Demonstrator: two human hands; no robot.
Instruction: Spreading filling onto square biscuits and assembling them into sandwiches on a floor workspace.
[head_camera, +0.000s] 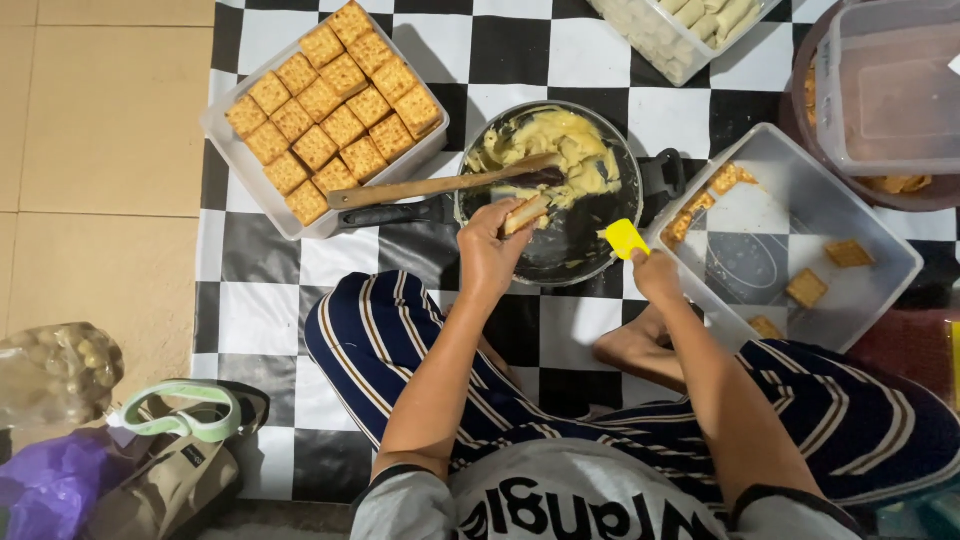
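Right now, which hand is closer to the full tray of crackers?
Left. The left hand is at the pan's near rim, just right of the cracker tray; the right hand is beyond the pan.

I am looking down at my left hand (487, 252) gripping a cracker (527, 213) over the dark pan (572, 250) of yellow cream (560, 140). My right hand (657, 277) is holding a yellow spatula (626, 239) at the pan's rim. A wooden spoon (440, 186) is lying across the pan, beside a tray of crackers (325, 110).
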